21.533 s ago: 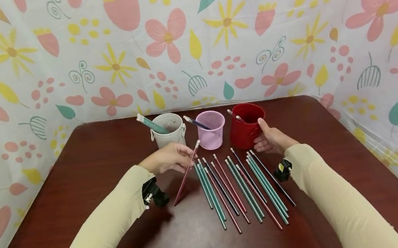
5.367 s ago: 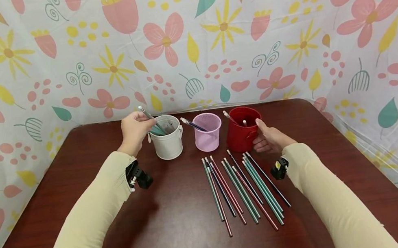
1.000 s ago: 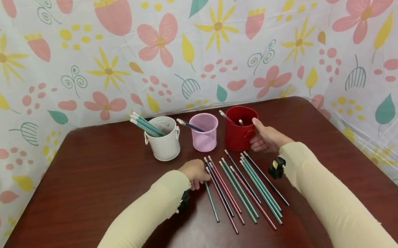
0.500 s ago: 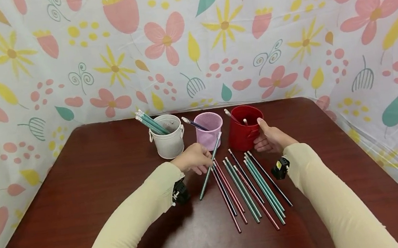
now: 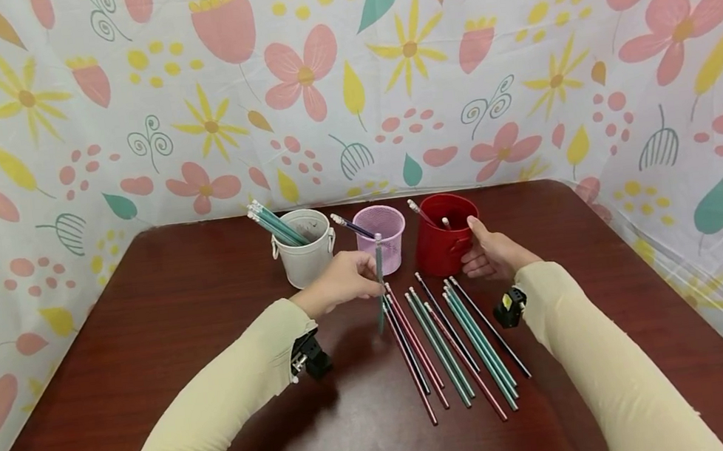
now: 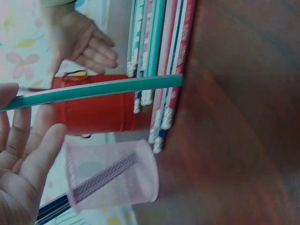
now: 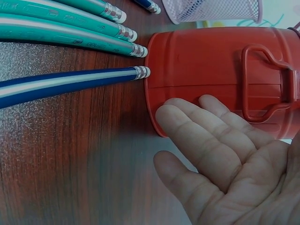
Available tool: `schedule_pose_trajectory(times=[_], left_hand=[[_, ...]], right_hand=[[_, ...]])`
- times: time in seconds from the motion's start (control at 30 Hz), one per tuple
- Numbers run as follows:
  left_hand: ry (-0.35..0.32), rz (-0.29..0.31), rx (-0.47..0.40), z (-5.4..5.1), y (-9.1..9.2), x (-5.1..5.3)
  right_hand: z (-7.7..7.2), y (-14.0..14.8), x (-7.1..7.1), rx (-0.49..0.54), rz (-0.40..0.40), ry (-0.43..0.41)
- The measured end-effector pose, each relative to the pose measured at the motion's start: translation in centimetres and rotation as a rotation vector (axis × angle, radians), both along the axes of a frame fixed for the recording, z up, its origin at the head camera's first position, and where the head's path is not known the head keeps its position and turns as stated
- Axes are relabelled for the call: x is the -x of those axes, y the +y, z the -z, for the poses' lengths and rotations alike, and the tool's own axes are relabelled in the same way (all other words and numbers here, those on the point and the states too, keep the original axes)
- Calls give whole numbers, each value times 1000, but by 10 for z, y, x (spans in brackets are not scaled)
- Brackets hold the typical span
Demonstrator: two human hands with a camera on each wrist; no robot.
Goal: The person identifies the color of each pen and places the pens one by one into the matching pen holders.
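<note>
Table [image 5: 177, 313]: dark reddish-brown wood, grain visible, far corners rounded, sheen seen on the near middle. Along the far part, three containers are set upright in a row. Left: white bucket [image 5: 308, 261], fitted with side handles. Centre: pink mesh cup [image 5: 394, 253]. Right: red bucket [image 5: 434, 251], fitted with a wire handle. In front of the cup and the red bucket, loose pencils are laid side by side, slanted, white eraser ends turned toward the containers. Red pencils [image 5: 411, 368], green pencils and dark blue pencils are intermixed; the right-hand edge is closed by a dark blue pencil [image 5: 490, 326].
</note>
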State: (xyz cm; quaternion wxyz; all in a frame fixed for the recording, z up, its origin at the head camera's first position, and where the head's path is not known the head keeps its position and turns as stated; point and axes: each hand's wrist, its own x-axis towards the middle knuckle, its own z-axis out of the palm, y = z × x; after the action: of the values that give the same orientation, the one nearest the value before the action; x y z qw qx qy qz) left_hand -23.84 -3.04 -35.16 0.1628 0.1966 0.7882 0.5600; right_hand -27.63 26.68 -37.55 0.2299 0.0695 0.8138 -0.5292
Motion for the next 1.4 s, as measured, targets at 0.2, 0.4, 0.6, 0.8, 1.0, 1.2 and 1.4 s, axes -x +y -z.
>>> schedule_pose_trajectory(times=[0.2, 0.4, 0.6, 0.8, 1.0, 1.2, 1.4], left_hand=[[144, -52, 12, -23, -17, 2], [293, -163, 117, -50, -37, 5], [271, -317, 167, -61, -60, 11], [251, -450, 138, -65, -84, 20], [199, -514, -51, -72, -105, 24], [214, -553, -165, -95, -117, 24], [212, -611, -216, -113, -123, 30]], right_hand=[[2, 1, 1, -22, -22, 9], [2, 2, 1, -5, -24, 3], [0, 8, 1, 3, -57, -25], [-1, 17, 2, -14, -79, -28], [4, 16, 1, 15, -91, -45], [3, 16, 2, 8, -82, -35], [1, 13, 5, 4, -85, -22]])
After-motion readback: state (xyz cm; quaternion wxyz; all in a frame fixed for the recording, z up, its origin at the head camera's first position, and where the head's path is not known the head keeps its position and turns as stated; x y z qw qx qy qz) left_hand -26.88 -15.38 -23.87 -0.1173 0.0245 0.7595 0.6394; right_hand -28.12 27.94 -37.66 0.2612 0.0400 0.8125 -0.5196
